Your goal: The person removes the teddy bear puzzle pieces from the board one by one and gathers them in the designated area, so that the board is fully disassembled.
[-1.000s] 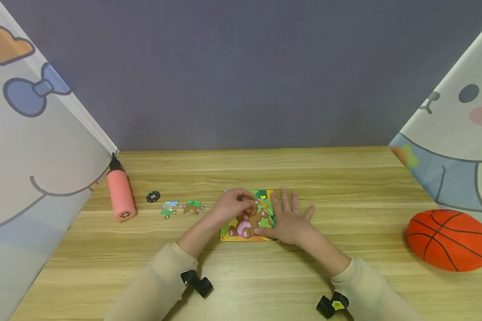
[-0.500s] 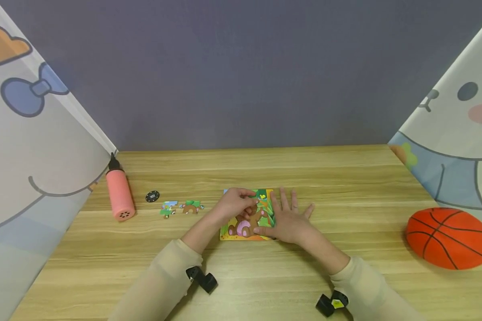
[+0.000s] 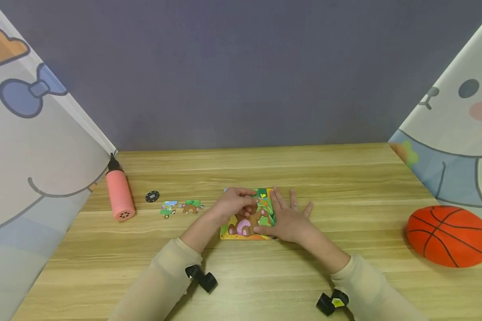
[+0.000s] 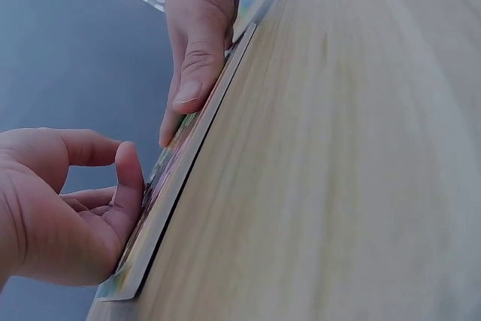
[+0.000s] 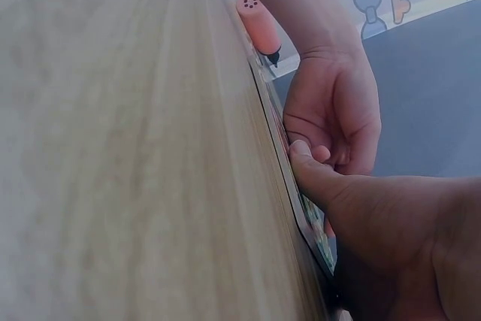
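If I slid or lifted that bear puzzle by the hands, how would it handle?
The bear puzzle looks thin and straight-edged, so it's probably stiff and light. Lying flat, it would likely slide rather than roll or tip. Given the loose pieces on the table, any fitted ones might shift or drop out if tilted.

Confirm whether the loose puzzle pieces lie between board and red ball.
No; the loose puzzle pieces lie between the puzzle board and the pink pump.

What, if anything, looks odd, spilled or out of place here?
The basketball at the head view's far right looks oval rather than round; camera distortion may explain that. Loose puzzle pieces lie left of the puzzle, apart from it. I see nothing spilled.
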The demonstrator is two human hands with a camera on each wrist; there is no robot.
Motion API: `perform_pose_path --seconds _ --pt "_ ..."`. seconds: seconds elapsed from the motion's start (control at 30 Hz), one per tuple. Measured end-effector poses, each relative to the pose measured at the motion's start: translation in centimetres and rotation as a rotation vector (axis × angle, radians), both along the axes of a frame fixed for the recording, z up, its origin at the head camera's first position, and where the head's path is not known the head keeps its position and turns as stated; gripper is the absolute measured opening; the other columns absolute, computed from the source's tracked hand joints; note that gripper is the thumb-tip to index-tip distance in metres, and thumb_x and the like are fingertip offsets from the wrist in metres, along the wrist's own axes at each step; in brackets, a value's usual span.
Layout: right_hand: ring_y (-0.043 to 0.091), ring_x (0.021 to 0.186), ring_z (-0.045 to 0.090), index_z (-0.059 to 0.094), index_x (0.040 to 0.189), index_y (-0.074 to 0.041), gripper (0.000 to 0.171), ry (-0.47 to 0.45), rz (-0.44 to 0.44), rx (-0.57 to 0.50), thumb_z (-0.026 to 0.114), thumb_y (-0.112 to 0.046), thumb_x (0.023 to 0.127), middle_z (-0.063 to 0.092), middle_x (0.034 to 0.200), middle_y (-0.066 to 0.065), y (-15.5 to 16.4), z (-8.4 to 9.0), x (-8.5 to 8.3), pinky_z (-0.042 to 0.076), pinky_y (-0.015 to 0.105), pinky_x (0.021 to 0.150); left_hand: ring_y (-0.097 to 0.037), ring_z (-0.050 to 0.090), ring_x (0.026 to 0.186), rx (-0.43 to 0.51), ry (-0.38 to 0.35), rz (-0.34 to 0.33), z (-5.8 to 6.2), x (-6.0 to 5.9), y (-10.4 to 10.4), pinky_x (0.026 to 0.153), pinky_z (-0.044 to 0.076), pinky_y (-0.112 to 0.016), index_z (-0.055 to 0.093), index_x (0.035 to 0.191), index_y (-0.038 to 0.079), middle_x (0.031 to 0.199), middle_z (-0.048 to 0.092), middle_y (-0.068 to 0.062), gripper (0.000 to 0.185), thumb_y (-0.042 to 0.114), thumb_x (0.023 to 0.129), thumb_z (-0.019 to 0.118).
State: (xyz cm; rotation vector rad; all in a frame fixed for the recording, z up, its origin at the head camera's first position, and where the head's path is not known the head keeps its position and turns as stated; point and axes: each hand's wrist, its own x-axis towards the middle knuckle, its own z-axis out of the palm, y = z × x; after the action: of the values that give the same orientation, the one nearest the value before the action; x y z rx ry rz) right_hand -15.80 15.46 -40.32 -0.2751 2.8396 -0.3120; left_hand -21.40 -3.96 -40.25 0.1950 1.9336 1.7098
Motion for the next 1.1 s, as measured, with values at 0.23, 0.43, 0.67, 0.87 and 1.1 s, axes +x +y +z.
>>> perform_pose_path --seconds 0.23,0.43,0.67,0.87,1.1 --pt "0.049 0.148 -0.01 0.007 0.162 -0.005 0.122 -0.007 -0.001 -0.003 0.052 -0.085 0.081 -0.001 0.169 0.009 0.0 0.0 0.0 -0.005 0.087 0.096 -0.013 0.057 0.062 0.019 0.02 0.043 -0.1 0.2 0.1 0.059 0.052 -0.02 0.059 0.135 -0.005 0.078 0.061 -0.008 0.04 0.007 0.097 0.065" --pt "0.049 0.148 -0.01 0.007 0.162 -0.007 0.122 -0.008 -0.006 -0.005 0.054 -0.084 0.081 -0.001 0.169 0.008 -0.1 0.2 0.1 -0.005 0.087 0.096 -0.014 0.06 0.069 0.032 0.024 0.074 -0.2 0.3 0.3 0.061 0.053 -0.022 0.061 0.135 0.001 0.095 0.063 -0.01 0.038 0.005 0.097 0.065" --pt "0.049 0.148 -0.01 0.007 0.163 -0.008 0.121 0.004 -0.001 -0.004 0.053 -0.085 0.081 -0.001 0.169 0.008 -0.1 0.1 0.1 -0.004 0.087 0.097 -0.015 0.064 0.068 0.029 0.069 0.103 -0.5 0.5 0.7 0.056 0.054 -0.023 0.062 0.131 0.001 0.108 0.069 -0.014 0.035 0.003 0.097 0.067" --pt "0.049 0.148 -0.01 0.007 0.163 -0.009 0.121 0.002 -0.001 0.0 0.053 -0.085 0.081 -0.001 0.169 0.008 -0.2 0.0 0.1 -0.004 0.087 0.097 -0.012 0.062 0.058 0.028 0.079 0.155 -0.7 0.5 1.2 0.049 0.052 -0.021 0.061 0.13 0.001 0.097 0.07 -0.013 0.039 0.001 0.093 0.07" --pt "0.048 0.149 -0.01 0.007 0.163 -0.008 0.121 0.002 -0.002 0.001 0.053 -0.085 0.081 -0.001 0.169 0.008 -0.1 0.0 0.1 -0.004 0.087 0.097 -0.012 0.061 0.06 0.029 0.08 0.142 -0.7 0.6 1.3 0.051 0.052 -0.02 0.058 0.137 0.0 0.099 0.07 -0.014 0.043 -0.002 0.094 0.068"
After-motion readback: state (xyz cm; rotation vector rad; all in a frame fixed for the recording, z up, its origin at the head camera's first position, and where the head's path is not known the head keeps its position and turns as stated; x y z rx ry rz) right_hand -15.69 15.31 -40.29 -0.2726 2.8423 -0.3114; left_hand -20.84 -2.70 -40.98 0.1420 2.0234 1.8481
